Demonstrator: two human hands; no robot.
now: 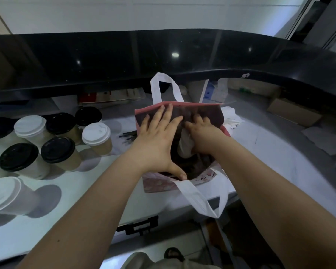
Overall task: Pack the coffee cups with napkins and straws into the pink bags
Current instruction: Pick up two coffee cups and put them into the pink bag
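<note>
Left grip (pixel 157 140) spread wide over the open pink bag (pixel 157 186), right grip (pixel 202 133) sunk inside it, its hold impossible to tell, bag upright on the tabletop (pixel 97 181), coffee cups (pixel 97 136) just left.

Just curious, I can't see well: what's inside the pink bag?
The right hand reaches into the pink bag, on a pale thing, perhaps a cup or napkin. The left hand and dark lining hide the rest.
</note>
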